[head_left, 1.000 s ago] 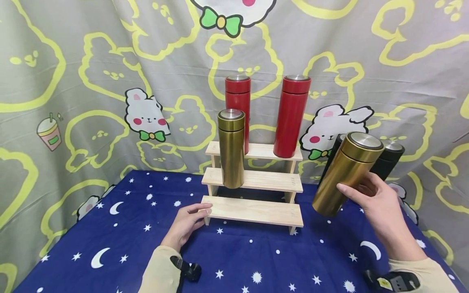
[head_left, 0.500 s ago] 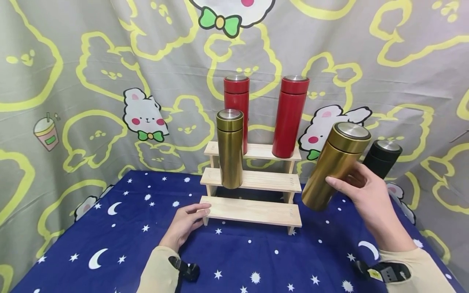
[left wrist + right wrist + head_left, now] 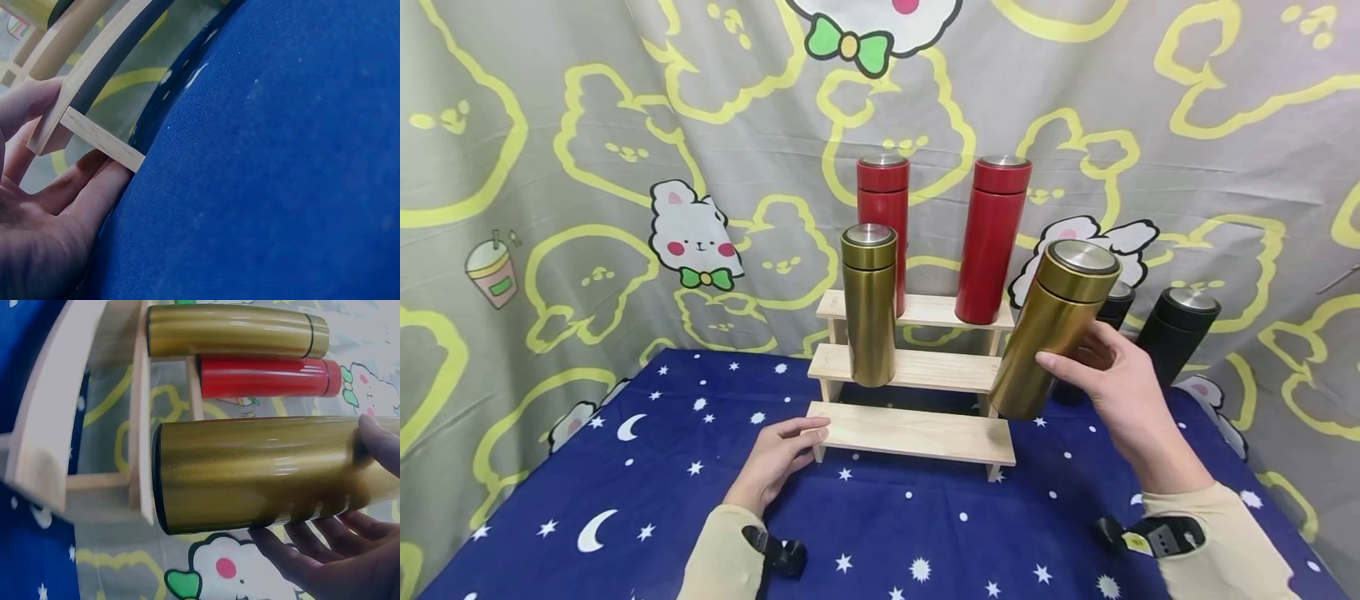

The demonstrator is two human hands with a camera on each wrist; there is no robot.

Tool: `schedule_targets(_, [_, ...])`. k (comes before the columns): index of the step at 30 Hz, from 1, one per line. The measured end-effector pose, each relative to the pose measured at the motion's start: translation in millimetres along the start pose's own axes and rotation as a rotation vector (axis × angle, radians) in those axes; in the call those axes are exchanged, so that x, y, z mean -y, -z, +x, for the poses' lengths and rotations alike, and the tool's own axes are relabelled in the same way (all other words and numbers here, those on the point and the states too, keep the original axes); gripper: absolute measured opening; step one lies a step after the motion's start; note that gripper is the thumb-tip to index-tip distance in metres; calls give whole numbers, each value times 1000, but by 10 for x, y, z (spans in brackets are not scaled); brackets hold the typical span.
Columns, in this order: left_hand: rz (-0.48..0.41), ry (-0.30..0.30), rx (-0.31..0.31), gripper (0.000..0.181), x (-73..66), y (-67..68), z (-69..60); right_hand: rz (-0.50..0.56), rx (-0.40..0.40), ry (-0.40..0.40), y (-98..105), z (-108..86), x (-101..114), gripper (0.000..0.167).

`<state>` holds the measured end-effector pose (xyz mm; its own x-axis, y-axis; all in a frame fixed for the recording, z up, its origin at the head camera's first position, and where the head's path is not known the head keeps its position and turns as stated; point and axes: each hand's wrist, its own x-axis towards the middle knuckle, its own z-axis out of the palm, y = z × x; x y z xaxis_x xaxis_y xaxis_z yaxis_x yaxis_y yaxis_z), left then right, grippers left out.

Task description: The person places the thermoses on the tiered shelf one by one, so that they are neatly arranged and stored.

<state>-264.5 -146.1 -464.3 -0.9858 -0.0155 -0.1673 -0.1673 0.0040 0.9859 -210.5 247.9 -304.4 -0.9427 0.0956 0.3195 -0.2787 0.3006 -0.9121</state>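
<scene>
My right hand (image 3: 1116, 387) grips a gold thermos bottle (image 3: 1051, 333) with a steel-topped lid, thumb on one side and fingers round the other. The bottle tilts, its base at the right end of the middle step of a three-step wooden rack (image 3: 917, 432); I cannot tell if they touch. Another gold thermos bottle (image 3: 870, 308) stands upright on that step's left part. Two red thermos bottles, left (image 3: 882, 196) and right (image 3: 992, 242), stand on the top step. My left hand (image 3: 781, 458) holds the rack's lowest step at its left end, fingers beside the leg (image 3: 103, 139).
Two black thermos bottles, one nearer (image 3: 1176, 333) and one partly hidden (image 3: 1116, 304), stand right of the rack, behind my right hand. A blue cloth (image 3: 647, 467) with stars and moons covers the table. A patterned grey curtain (image 3: 775, 125) hangs behind.
My right hand has carried the gold thermos bottle leftward and slightly up, from in front of the black bottles to the rack's right end. The left hand stays on the rack.
</scene>
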Motion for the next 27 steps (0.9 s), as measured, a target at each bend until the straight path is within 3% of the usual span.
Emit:
schedule_targets(12, [14,4,-7,31,-9,9,1,67,40,7,-266,234,79,67])
schedule_targets(27, [15,11,-15,32,-6,-10,1,151,78,-33,-369,416,-14,70])
